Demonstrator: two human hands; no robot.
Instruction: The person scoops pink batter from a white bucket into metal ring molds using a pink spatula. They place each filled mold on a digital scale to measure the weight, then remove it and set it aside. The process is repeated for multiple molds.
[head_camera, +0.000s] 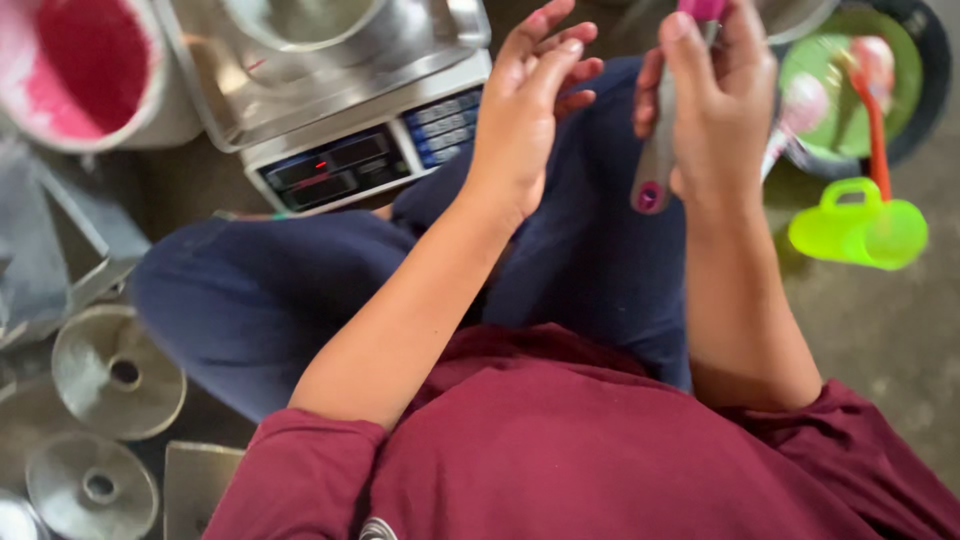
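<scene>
I sit cross-legged in dark blue trousers and a maroon shirt. My right hand (715, 110) is closed around a grey-handled tool (655, 160) with a pink end, held upright above my knee. My left hand (525, 105) is raised beside it, palm turned inward, fingers loosely spread and holding nothing. A digital weighing scale (345, 165) with a steel pan stands on the floor just beyond my left hand.
A white bucket with pink powder (85, 70) stands at top left. Round metal discs (115, 370) lie on the floor at lower left. At right are a green plastic jug (860, 230) and a dark basin with a green lining (900, 90).
</scene>
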